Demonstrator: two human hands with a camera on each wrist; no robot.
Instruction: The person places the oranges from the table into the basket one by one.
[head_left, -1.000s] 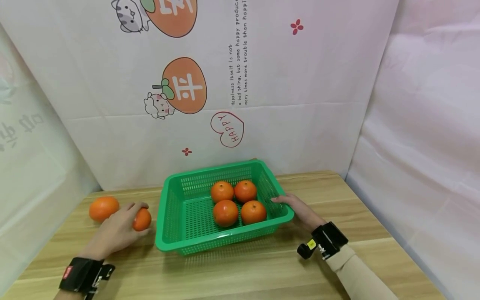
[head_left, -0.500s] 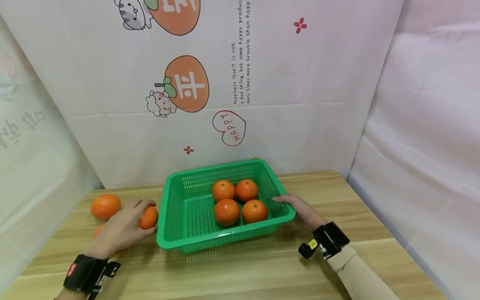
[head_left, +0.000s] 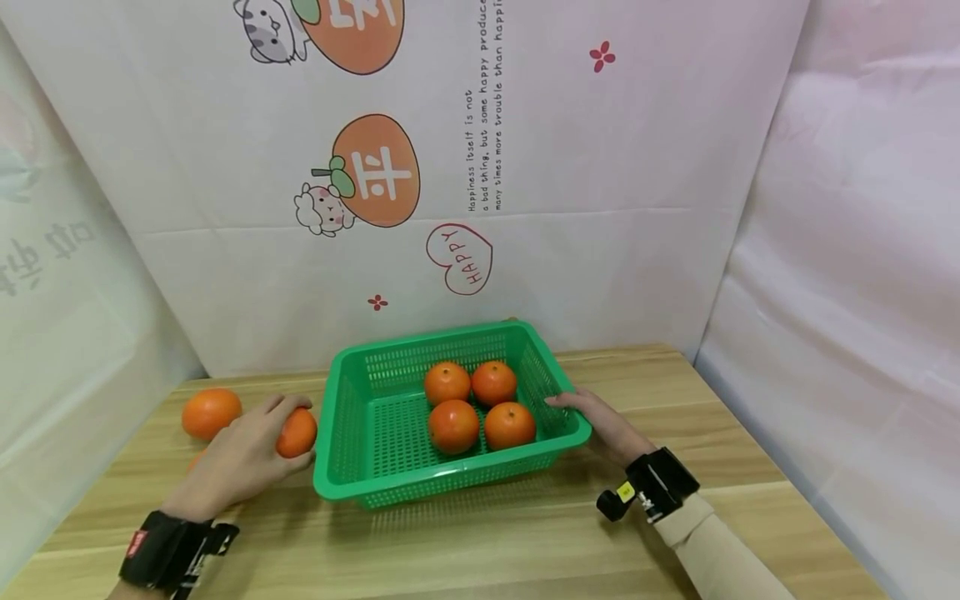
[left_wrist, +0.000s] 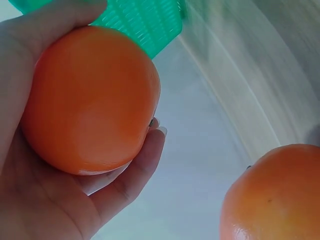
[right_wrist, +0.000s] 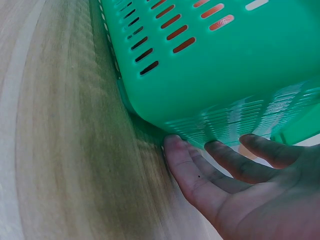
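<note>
Fruit (head_left: 297, 433), round, glossy and orange, sits gripped in the left hand (head_left: 242, 460) just left of a rectangular, perforated green plastic basket (head_left: 405, 481), whose right end the right hand (head_left: 604, 423) holds, with four similar orange fruits (head_left: 453, 427) inside.

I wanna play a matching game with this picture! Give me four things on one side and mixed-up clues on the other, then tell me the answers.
Things:
1. left hand
2. right hand
3. green basket
4. red heart outline

Clues:
A. has four orange fruits inside
B. is on the white sheet
C. holds one orange fruit outside the basket
D. grips the basket's edge

Right pairs: 1-C, 2-D, 3-A, 4-B
</note>
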